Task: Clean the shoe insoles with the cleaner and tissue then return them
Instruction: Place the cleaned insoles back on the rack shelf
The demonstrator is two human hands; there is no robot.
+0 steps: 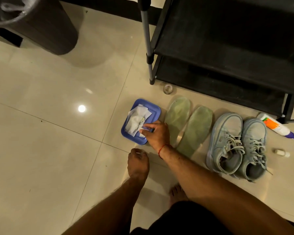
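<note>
1. Pinching a tissue point(136, 121) at the tray's point(132, 139) near right corner, the right hand point(157, 134) reaches in.
2. Left hand point(137, 161) hangs curled over the floor; grip unclear.
3. Two insoles point(196, 126) lie side by side on the floor, between tray and shoes point(236, 143).
4. Cleaner point(277, 127) lies beyond the shoes.
</note>
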